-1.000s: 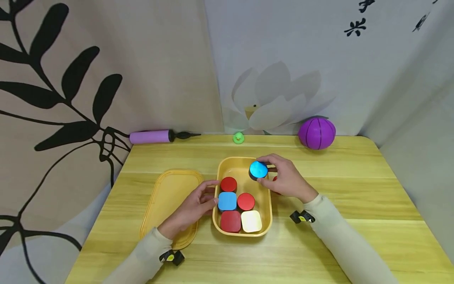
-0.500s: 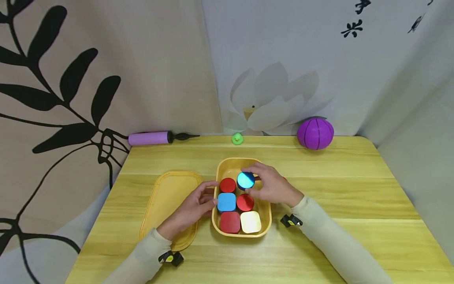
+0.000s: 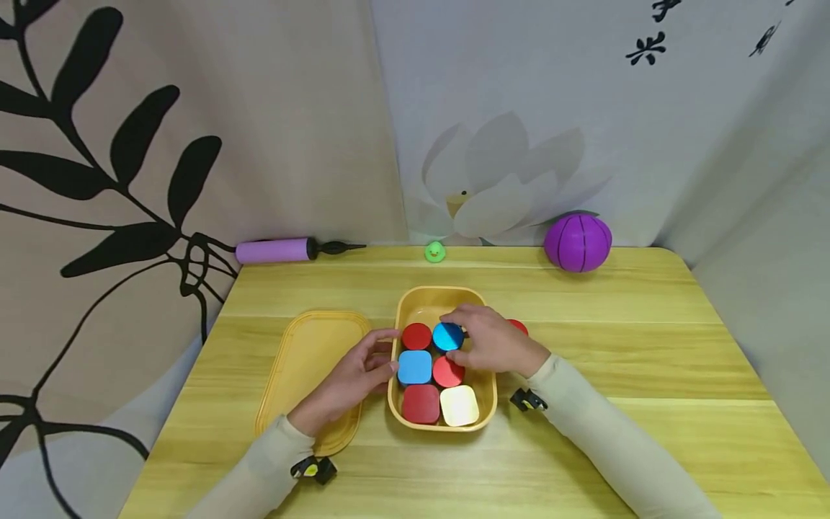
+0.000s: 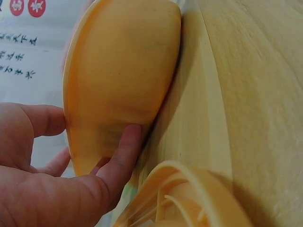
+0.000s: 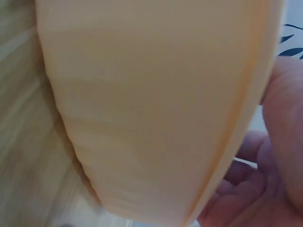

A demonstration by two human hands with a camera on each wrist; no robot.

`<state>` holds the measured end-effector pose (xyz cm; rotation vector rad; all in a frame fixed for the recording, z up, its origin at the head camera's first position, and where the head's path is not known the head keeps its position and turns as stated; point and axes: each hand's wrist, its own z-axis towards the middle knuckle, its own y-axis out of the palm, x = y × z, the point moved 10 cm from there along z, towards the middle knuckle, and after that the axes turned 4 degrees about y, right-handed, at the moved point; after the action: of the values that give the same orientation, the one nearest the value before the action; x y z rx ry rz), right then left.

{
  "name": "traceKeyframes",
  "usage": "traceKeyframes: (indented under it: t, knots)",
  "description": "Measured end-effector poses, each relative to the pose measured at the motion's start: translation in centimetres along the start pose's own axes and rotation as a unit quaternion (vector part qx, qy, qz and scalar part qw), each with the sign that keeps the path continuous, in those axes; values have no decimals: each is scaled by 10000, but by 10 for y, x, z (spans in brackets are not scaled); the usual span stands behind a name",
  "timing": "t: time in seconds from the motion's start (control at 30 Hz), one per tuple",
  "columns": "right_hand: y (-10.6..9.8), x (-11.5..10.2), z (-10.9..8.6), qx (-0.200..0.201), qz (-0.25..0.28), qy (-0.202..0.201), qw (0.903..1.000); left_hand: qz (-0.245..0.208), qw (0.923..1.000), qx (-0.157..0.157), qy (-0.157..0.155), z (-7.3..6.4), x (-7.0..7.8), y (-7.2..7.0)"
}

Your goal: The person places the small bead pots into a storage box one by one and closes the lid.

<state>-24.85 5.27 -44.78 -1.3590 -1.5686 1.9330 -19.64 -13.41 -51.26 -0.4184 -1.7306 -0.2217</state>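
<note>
A yellow plastic box (image 3: 489, 414) holds several blocks. Inside are a red round block (image 3: 416, 336), a blue square block (image 3: 414, 367), a second red round block (image 3: 449, 372), a dark red square block (image 3: 421, 404) and a cream square block (image 3: 460, 406). My right hand (image 3: 498, 342) reaches over the right rim and pinches a blue round block (image 3: 447, 336) between thumb and fingers, beside the red round block. My left hand (image 3: 346, 378) touches the box's left side. In the left wrist view its fingertips (image 4: 131, 132) press the outer wall.
A yellow lid (image 3: 305, 360) lies left of the box. Another red piece (image 3: 518, 326) shows partly behind the right hand. Along the back edge of the wooden table (image 3: 616, 461) are a purple pump (image 3: 272, 251), a green duck toy (image 3: 435, 251) and a purple ball (image 3: 578, 243).
My right hand has carried the blue round block left and toward me, then lowered it among the other blocks in the box. The left hand has stayed at the box's side.
</note>
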Motion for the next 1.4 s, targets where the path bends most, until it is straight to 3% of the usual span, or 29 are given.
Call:
traceKeyframes:
  t: [0.27, 0.67, 1.03, 1.4]
  knots:
    - [9, -2, 3, -371, -234, -146, 9989, 20, 10000, 11, -10, 0, -1, 1]
    - [-2, 0, 2, -38, -57, -255, 9997, -8, 10000, -58, 39, -1, 1, 1]
    - [-25, 10, -9, 420, 941, -300, 9942, -36, 9999, -84, 131, -1, 2, 0]
    - [-52, 36, -25, 1315, 1515, -141, 9796, -97, 9999, -16, 59, -1, -1, 0]
